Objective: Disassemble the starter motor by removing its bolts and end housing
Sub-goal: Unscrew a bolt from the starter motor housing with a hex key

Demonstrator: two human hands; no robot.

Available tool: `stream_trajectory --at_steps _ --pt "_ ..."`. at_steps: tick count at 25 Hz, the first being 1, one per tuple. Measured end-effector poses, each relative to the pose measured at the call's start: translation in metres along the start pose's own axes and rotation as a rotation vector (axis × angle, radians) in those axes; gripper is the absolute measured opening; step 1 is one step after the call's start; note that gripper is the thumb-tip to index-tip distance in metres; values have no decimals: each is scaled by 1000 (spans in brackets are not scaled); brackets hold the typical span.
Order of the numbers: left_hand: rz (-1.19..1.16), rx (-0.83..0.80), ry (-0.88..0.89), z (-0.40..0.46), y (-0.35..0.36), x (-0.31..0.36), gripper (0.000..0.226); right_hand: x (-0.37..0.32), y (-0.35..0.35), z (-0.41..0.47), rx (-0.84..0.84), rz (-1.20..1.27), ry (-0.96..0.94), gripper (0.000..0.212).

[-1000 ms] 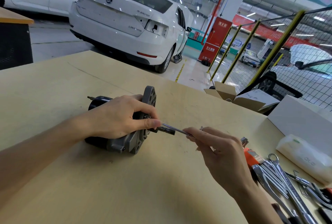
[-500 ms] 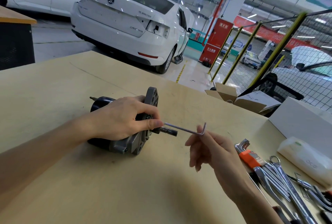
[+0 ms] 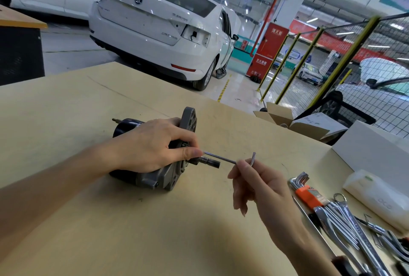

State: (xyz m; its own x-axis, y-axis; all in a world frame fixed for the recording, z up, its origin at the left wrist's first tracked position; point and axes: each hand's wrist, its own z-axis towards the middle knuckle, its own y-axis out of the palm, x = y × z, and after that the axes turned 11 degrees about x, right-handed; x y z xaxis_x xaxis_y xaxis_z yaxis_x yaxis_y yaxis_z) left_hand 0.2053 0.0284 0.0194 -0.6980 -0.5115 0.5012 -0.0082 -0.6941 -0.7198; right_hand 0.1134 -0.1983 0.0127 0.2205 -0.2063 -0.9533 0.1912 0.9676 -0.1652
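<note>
The starter motor (image 3: 155, 176) lies on its side on the wooden table (image 3: 110, 220), black body to the left, grey end housing (image 3: 188, 121) facing right. A short dark shaft (image 3: 209, 162) sticks out of the housing. My left hand (image 3: 152, 145) grips the motor from above, thumb tip at the housing face. A silver L-shaped hex key (image 3: 221, 158) runs from the housing to my right hand (image 3: 254, 185), which pinches its bent end. The key's tip is hidden behind my left thumb.
A set of hex keys in an orange holder (image 3: 307, 196) and several chrome wrenches (image 3: 354, 231) lie at the right. A white packet (image 3: 376, 196) and a white box (image 3: 371, 154) sit beyond them. An open cardboard box (image 3: 294, 121) stands past the table's far edge.
My right hand turned the hex key: its bent end, flat under my fingers a second ago, now points up. The left hand and motor stayed put.
</note>
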Motion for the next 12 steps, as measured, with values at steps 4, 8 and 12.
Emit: stream_trajectory --at_steps 4,8,12 --pt "-4 11 -1 0 1 0 27 5 0 0 30 -137 -145 28" --pt "4 9 -7 -1 1 -2 34 10 0 0 93 -295 -329 20" --pt "-13 10 -8 -1 2 -2 36 13 -4 2 132 -454 -454 14"
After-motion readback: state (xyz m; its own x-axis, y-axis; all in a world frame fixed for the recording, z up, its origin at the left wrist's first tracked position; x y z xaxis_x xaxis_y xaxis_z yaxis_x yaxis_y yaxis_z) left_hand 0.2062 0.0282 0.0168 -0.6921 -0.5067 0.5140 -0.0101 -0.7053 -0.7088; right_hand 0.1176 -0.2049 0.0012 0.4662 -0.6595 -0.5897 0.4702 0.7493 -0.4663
